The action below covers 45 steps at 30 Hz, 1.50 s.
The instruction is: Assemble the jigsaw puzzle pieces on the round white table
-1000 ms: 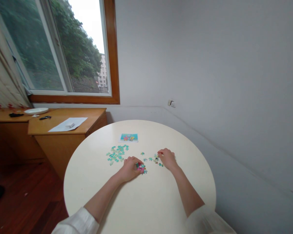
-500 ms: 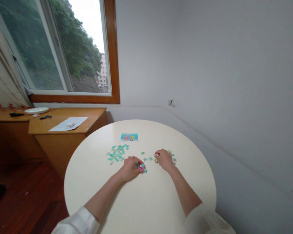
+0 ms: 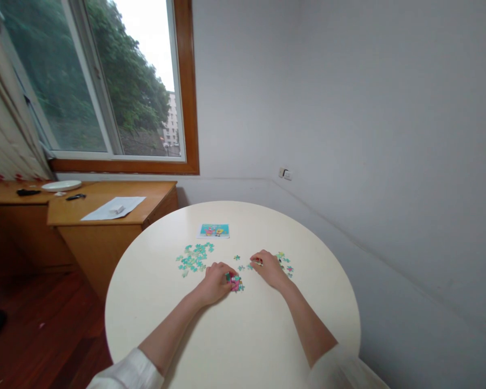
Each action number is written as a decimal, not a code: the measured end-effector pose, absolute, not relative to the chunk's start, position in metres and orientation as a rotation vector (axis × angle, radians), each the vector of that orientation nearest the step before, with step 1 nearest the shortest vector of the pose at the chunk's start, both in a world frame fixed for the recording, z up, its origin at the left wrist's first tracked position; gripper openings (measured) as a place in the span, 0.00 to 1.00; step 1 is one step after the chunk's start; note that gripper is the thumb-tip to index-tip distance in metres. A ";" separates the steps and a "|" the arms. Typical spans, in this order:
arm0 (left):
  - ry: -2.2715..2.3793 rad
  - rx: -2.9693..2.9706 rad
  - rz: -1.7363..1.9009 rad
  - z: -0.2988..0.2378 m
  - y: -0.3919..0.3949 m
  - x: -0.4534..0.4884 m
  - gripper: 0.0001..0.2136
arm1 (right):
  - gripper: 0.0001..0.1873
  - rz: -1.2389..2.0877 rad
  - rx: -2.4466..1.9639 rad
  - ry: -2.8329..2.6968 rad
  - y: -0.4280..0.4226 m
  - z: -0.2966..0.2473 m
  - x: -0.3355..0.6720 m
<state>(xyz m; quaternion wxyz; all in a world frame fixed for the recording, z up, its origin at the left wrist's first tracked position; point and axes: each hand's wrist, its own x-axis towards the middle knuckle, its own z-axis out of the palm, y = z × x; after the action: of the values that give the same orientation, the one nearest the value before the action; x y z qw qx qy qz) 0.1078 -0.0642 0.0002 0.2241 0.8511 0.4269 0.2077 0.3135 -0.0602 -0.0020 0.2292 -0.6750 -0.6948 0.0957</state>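
Observation:
My left hand (image 3: 214, 280) rests on the round white table (image 3: 235, 335), its fingers curled on a small joined cluster of pink and teal puzzle pieces (image 3: 235, 282). My right hand (image 3: 269, 267) lies just right of it, fingertips pinched on a puzzle piece (image 3: 258, 262). A loose heap of teal pieces (image 3: 194, 256) lies to the left of my hands. Several more pieces (image 3: 285, 263) are scattered behind my right hand. A small reference picture (image 3: 214, 230) lies farther back on the table.
A wooden cabinet (image 3: 105, 227) stands left of the table under the window, with a sheet of paper (image 3: 112, 207), a white plate (image 3: 60, 185) and small dark items on it. A grey wall curves close round the table's right side. The floor is red wood.
My right hand has slid left toward my left hand with a piece pinched in its fingertips, uncovering the pieces it was over. My left hand has stayed on the pink cluster.

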 end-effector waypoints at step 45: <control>1.122 2.390 0.560 -0.001 -0.065 0.106 0.11 | 0.09 0.311 -2.274 -1.493 -0.066 0.005 0.368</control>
<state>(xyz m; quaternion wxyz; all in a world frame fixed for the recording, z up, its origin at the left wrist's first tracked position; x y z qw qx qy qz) 0.1058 -0.0646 -0.0006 0.2196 0.8639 0.4056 0.2024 0.3682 -0.0658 0.0049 0.2006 -0.8137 -0.5341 0.1112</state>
